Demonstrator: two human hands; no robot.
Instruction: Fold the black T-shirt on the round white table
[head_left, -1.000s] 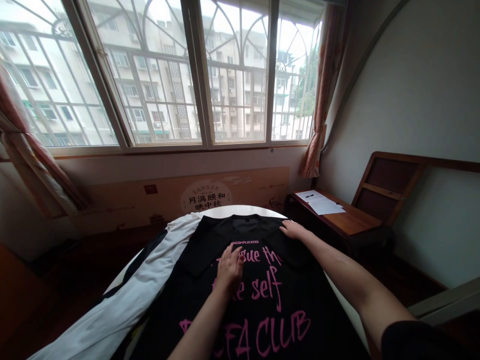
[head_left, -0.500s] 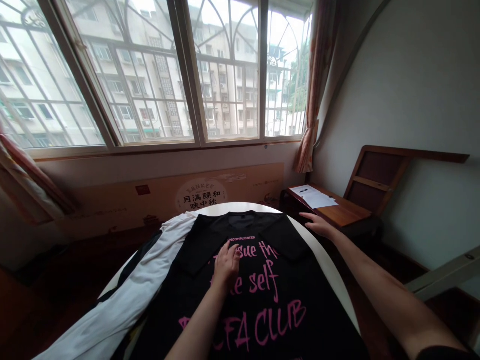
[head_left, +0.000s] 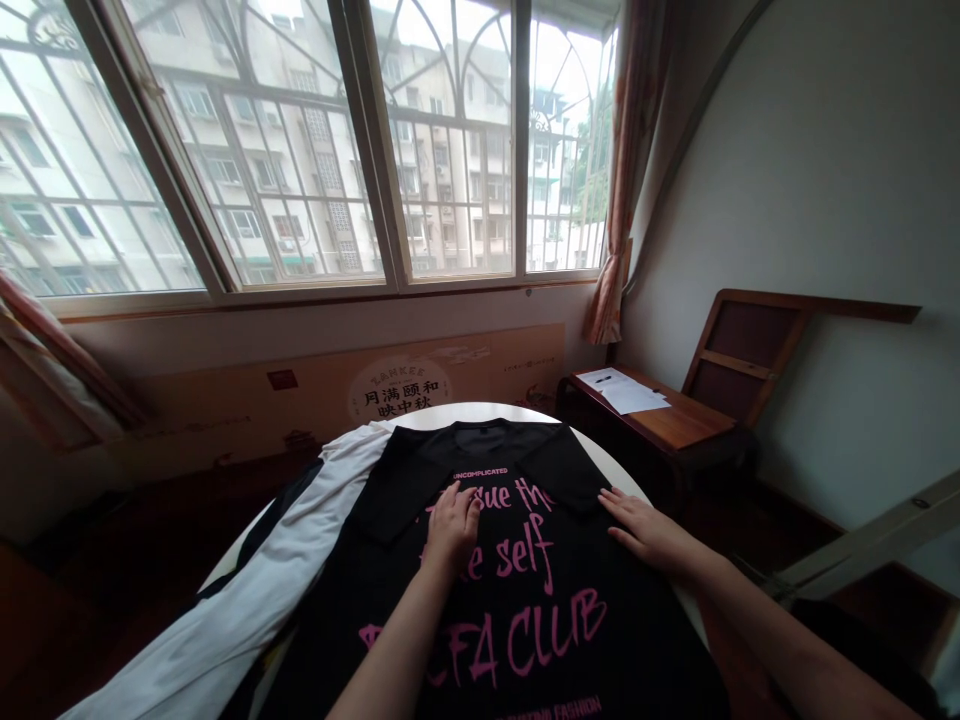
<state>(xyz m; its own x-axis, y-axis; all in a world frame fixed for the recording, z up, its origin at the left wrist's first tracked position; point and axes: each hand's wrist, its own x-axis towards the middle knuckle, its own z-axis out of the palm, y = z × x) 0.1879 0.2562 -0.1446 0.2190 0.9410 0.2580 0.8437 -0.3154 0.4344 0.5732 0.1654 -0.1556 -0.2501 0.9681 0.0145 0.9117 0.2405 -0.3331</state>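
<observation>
The black T-shirt (head_left: 626,630) lies front up on a round, smooth, pale table (head_left: 517,409); its cloth looks matte and soft, nearly flat, with faint creases, and brush-like pink lettering (head_left: 525,550) runs across the chest and body; the rounded neckline (head_left: 480,430) points away from the wearer, towards the barred window (head_left: 450,220), and the long axis runs from there back to the near edge of the view, the lower end out of sight; both short sleeves lie inward over the front and cover part of the upper lettering.

The left hand (head_left: 452,525) rests palm down on the chest of the shirt, near the inward-lying left sleeve, its fingers loosely bent and clenched on nothing; the right hand (head_left: 645,530) is at the shirt's right side, fingertips by the edge of the other sleeve, its fingers extended and slightly parted, grasping nothing visible; how firmly either presses cannot be told.

Just beside the shirt, on the left, a white garment (head_left: 300,550) stretches in long, soft wrinkles, with dark cloth (head_left: 274,505) along its outer side; to the right, well apart, thin flat papers (head_left: 634,393) lie on a glossy brown wooden bench (head_left: 697,425).
</observation>
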